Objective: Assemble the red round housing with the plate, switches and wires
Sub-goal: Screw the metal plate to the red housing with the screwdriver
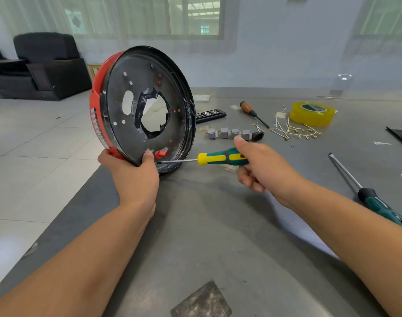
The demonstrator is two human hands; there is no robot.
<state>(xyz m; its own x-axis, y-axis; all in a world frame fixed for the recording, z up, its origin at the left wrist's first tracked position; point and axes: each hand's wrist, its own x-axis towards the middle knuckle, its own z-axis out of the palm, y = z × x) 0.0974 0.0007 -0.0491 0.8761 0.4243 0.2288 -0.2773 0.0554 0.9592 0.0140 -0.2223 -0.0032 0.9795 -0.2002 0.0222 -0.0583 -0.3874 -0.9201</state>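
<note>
I am holding the red round housing (97,104) up on its edge with my left hand (136,177), the grip clamped on its lower rim, thumb pressing onto the black plate (127,133) that is sitting in its open face. The bottom of the rim is resting on the bench (207,225), just past my left knuckles. My right hand (261,165) is wrapped around the green and yellow handle of the screwdriver (220,157), and I am aiming its tip at the plate's lower edge, right beside my left thumb.

What worries me is that closeness. If the tip is slipping off a screw head or missing its hole, it is going straight into my thumb. I cannot tell whether a screw is seated there at all; the spot is too small to make out. The housing is also balancing on a narrow contact with the bench, so pushing sideways with the driver could be rolling it or twisting it out of my left grip, and the plate could be shifting out of line with its holes.

Beyond my right hand, the grey switches (229,133) are lying in a row, and farther right of them the wires (293,131), both not yet fitted.
</note>
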